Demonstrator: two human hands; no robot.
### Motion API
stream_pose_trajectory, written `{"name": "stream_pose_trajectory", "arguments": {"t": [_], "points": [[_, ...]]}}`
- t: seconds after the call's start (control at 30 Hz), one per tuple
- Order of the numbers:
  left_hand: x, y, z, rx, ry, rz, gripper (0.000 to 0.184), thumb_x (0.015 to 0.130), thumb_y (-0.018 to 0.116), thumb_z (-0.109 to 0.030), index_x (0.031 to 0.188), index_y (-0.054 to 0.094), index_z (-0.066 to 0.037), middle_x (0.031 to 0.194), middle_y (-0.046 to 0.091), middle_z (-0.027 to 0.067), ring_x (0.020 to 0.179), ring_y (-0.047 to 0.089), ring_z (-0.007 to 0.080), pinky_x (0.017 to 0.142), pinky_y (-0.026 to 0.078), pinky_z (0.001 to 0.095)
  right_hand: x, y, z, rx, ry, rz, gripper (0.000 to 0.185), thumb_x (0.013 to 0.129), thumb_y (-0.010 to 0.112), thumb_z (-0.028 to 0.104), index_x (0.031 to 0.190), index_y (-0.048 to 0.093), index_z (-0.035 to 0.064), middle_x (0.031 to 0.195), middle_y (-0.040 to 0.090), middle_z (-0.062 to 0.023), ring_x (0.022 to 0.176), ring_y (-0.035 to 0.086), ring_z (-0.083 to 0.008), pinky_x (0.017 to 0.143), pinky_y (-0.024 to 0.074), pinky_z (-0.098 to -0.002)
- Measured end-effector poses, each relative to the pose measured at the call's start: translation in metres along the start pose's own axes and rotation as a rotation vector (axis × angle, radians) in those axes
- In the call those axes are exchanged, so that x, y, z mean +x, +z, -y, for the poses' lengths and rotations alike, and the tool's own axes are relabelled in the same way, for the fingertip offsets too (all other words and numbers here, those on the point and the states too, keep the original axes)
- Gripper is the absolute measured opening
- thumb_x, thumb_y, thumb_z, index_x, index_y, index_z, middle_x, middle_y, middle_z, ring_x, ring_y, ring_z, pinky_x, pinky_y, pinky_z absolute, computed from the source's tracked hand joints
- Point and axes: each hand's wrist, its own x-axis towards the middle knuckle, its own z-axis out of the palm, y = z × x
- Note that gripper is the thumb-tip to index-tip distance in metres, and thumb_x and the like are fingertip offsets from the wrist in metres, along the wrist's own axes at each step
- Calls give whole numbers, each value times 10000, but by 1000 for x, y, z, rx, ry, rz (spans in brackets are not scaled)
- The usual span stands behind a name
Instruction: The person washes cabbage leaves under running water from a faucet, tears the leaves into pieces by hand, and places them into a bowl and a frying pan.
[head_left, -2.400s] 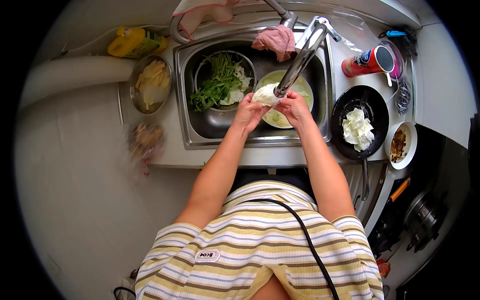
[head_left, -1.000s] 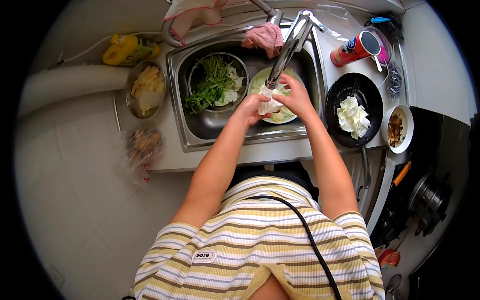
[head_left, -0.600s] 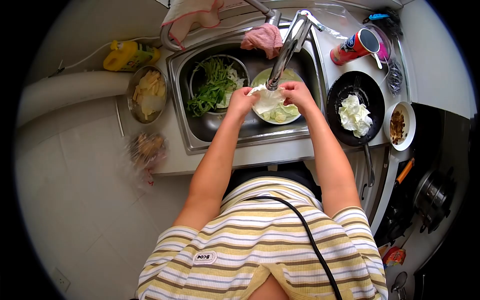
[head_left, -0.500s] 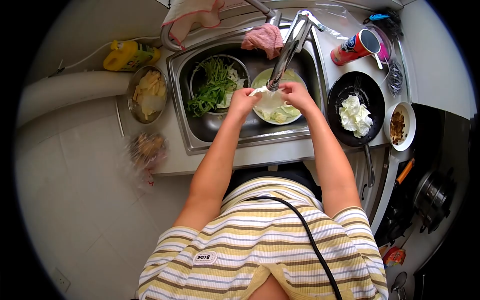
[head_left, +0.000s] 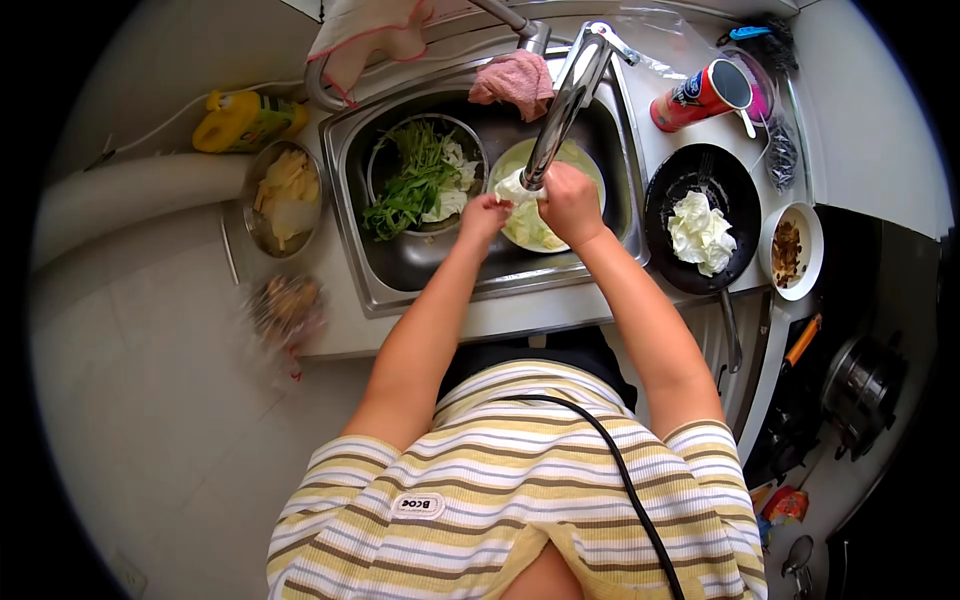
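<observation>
A pale cabbage leaf (head_left: 510,188) is under the mouth of the chrome faucet (head_left: 560,115), above a light bowl (head_left: 603,190) of water and cabbage pieces in the sink. My left hand (head_left: 484,216) pinches the leaf's near-left side. Closed beside the faucet's mouth, my right hand (head_left: 572,204) grips the leaf's right side; its fingers are partly hidden. To the left in the sink, a metal bowl (head_left: 376,170) contains leafy greens (head_left: 412,180) and white cabbage pieces.
Right of the sink stands a black frying pan (head_left: 660,225) with cabbage leaves (head_left: 701,233). Beyond it is a white bowl (head_left: 812,250) of brown pieces. A red can (head_left: 695,98), a pink cloth (head_left: 512,84), a yellow bottle (head_left: 235,122) and a bowl of pale slices (head_left: 287,190) surround the sink.
The leaf was spread between both hands and is now bunched smaller. My right hand has moved left and closed up; my left hand has dropped slightly. The whole view has shifted a little.
</observation>
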Motion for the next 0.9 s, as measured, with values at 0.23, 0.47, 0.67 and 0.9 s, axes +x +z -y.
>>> {"name": "stream_pose_trajectory", "arguments": {"t": [0.23, 0.47, 0.67, 0.9], "points": [[-16, 71, 25, 1159, 253, 70, 215, 730, 666, -239, 856, 677, -65, 875, 656, 132, 855, 617, 291, 751, 477, 375, -18, -65, -21, 14, 394, -263, 242, 634, 561, -22, 859, 618, 44, 816, 627, -143, 780, 613, -313, 717, 488, -360], [3, 63, 32, 979, 121, 8, 219, 787, 639, -229, 939, 625, -71, 892, 633, 118, 846, 611, 246, 726, 478, 356, -87, -189, -71, -288, 791, -211, 264, 724, 653, 112, 970, 609, 28, 896, 632, -134, 818, 600, -282, 770, 457, -352], [-6, 35, -22, -407, -236, 242, 157, 833, 604, -116, 968, 538, -69, 907, 596, 66, 829, 600, 197, 691, 504, 297, -104, -180, -65, -542, 569, -253, 302, 703, 640, 62, 1001, 604, 34, 1108, 572, -147, 1043, 487, -342, 941, 358, -410], [-22, 36, -54, -472, -175, 461, 190, 774, 663, -75, 898, 521, -94, 831, 599, 37, 758, 600, 174, 652, 501, 285, -48, -77, -28, 356, 662, -66, 101, 747, 634, 82, 785, 637, -12, 702, 634, -91, 550, 585, -135, 538, 479, -276]]}}
